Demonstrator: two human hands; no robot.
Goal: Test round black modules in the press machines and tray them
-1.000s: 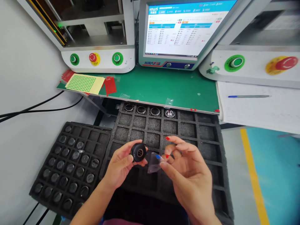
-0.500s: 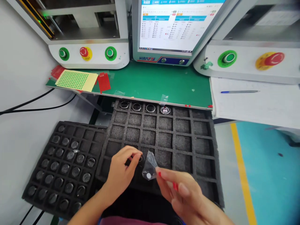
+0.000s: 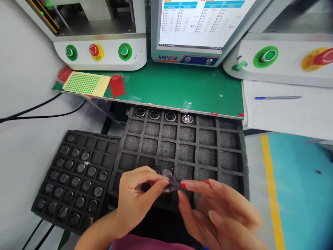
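My left hand (image 3: 142, 196) is closed, thumb and forefinger pinching a small clear plastic film (image 3: 171, 182) with a white dot on it. Just beyond these fingertips a dark round watch case (image 3: 157, 169) partly shows; whether the hidden fingers also hold it I cannot tell. My right hand (image 3: 210, 205) is at the film's right tip, thumb and forefinger apart, slightly blurred. Bits of red sticker sit on its fingers. Below both hands lies a black foam tray (image 3: 184, 149) with square compartments; its back row holds several round watch cases (image 3: 170, 116), one with a lit display (image 3: 187, 118).
At left, a smaller foam tray (image 3: 100, 147) holds many film-covered round pieces. A green shelf (image 3: 169, 85) carries a sheet of green dot stickers (image 3: 85, 84) and red sticker strips (image 3: 117, 86). Behind stand a monitor (image 3: 192, 27) and button panels (image 3: 109, 52). A pen (image 3: 278, 98) lies on paper at right.
My left fingers have moved right and now pinch the film. My right thumb and forefinger, closed on the film before, have parted. The view has shifted slightly.
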